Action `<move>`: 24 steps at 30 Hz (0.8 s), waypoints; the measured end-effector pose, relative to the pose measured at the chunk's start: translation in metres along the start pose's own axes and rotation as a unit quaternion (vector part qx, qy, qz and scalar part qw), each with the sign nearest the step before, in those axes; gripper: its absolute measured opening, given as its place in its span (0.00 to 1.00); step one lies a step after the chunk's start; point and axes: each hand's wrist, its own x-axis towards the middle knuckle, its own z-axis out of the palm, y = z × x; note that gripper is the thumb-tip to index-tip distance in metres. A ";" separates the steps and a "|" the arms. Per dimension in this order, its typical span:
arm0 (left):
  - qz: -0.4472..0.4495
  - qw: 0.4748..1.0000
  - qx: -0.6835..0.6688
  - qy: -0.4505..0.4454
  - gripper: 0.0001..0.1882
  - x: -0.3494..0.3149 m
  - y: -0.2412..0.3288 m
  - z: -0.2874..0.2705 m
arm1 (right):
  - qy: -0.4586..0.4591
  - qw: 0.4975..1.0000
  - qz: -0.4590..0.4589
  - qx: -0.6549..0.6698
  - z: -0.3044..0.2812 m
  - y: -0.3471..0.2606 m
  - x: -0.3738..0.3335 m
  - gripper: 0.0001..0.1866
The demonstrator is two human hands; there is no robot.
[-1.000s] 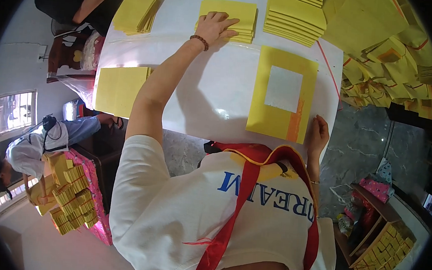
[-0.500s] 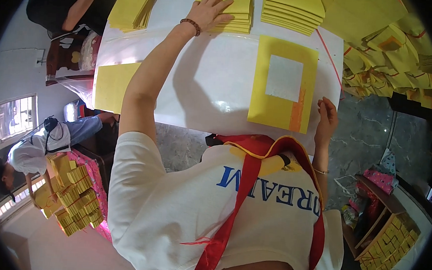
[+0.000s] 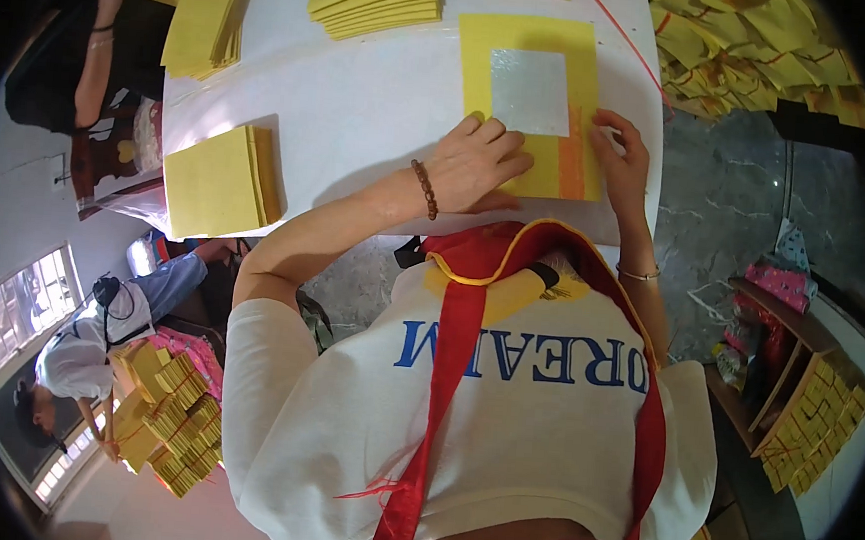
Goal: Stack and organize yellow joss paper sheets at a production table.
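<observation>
A yellow paper sheet (image 3: 509, 37) with a silvery rectangle and an orange strip lies flat before me on the white table (image 3: 364, 105). My left hand (image 3: 475, 163) rests over its lower left corner, fingers loosely spread and slightly bent. At the sheet's right edge is my right hand (image 3: 623, 163), its fingers curved and apart, with nothing visible in them. How firmly either hand touches the paper cannot be seen.
Folded yellow paper stacks lie at the table's near left (image 3: 208, 184), far left (image 3: 200, 31) and far middle (image 3: 371, 0). A heap of yellow bundles (image 3: 758, 62) is at the far right. Two people work at the left, one by more bundles (image 3: 181, 418).
My left hand has come back from the folded stack at the far side to the near sheet's lower left corner. My right hand now sits against the sheet's right edge. The view has shifted.
</observation>
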 end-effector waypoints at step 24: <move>-0.302 0.909 -0.285 0.036 0.09 0.003 -0.004 0.009 | 0.000 0.969 0.076 0.235 0.007 0.006 0.001 0.12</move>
